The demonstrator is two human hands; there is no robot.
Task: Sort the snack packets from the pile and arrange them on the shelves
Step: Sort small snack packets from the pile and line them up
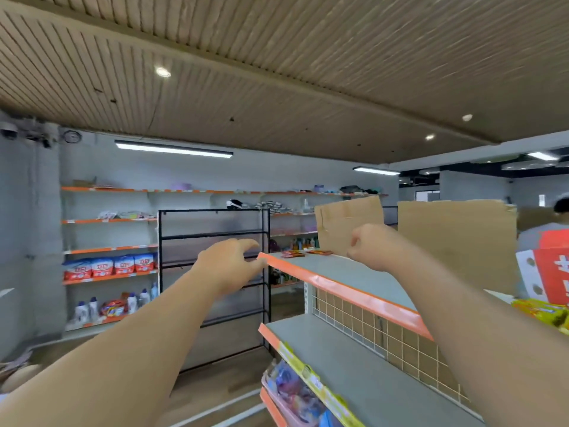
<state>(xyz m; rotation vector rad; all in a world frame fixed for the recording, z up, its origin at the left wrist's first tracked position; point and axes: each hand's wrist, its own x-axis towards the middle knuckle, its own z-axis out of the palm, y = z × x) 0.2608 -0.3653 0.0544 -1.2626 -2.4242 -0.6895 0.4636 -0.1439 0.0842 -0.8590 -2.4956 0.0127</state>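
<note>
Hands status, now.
Left hand: open, holding nothing.
Right hand: fingers curled, nothing visible in it.

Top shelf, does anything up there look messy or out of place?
Yes. A few red packets lie loose and crooked at the far end of the top shelf, not in a row. Behind them, the cardboard sheet has a creased left edge.
</note>
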